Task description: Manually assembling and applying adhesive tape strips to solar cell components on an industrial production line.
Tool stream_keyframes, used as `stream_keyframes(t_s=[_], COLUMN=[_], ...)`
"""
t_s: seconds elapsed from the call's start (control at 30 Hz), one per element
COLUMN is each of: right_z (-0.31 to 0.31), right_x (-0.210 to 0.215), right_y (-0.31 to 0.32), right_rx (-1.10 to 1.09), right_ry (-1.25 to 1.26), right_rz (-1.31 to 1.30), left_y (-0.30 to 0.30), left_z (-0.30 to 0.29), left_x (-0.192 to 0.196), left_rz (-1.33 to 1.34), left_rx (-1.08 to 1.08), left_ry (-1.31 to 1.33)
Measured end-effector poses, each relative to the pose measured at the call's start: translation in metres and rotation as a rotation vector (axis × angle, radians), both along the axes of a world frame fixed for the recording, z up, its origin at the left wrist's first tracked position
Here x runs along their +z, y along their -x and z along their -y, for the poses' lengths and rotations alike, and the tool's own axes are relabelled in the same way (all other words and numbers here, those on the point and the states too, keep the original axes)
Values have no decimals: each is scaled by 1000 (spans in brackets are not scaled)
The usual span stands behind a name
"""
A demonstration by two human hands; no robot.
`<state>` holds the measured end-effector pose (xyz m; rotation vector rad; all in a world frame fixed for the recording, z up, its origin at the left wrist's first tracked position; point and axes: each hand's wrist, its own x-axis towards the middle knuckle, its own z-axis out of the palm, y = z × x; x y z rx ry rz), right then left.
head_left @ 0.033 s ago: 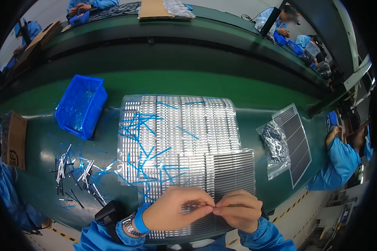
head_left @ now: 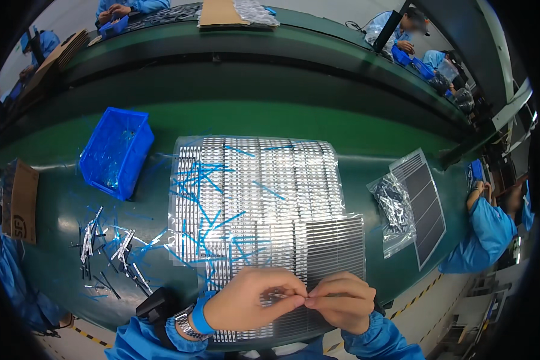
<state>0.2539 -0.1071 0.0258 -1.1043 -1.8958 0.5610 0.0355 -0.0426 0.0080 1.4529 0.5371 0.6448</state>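
Observation:
Low over the sheets, my left hand [head_left: 252, 298] is closed in a pinch on a small thin strip [head_left: 277, 294], mostly hidden by the fingers. My right hand [head_left: 342, 298] pinches at the same spot, its fingertips meeting those of the left; whatever it grips is too small to make out. Below both hands lies a sheet of silver-and-black strips [head_left: 282, 249], its right part bare dark stripes. It overlaps a larger clear-backed sheet of such strips [head_left: 288, 180]. Thin blue film slivers [head_left: 207, 174] are strewn across the left side of both sheets.
Loose black and silver strips [head_left: 123, 246] lie scattered at left, below a blue bin [head_left: 117, 156] with clear scraps. A cardboard box [head_left: 21, 201] stands at far left. At right, a clear bag of strips [head_left: 393, 207] rests against a dark striped sheet [head_left: 423, 210]. Co-workers sit around.

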Motion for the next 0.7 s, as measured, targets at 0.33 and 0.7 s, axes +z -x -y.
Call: stream_keyframes(t_s=[0.33,0.7], right_z=[-2,-2], right_x=[6,11], right_y=[-2,-4], right_rx=[-53,-24], right_ry=[404,464], right_rz=[-119,-90], left_y=[-3,-3], left_z=[0,0], left_x=[3,1], left_rz=[-24,-30], left_rx=[87,75], left_ry=[-42,-73])
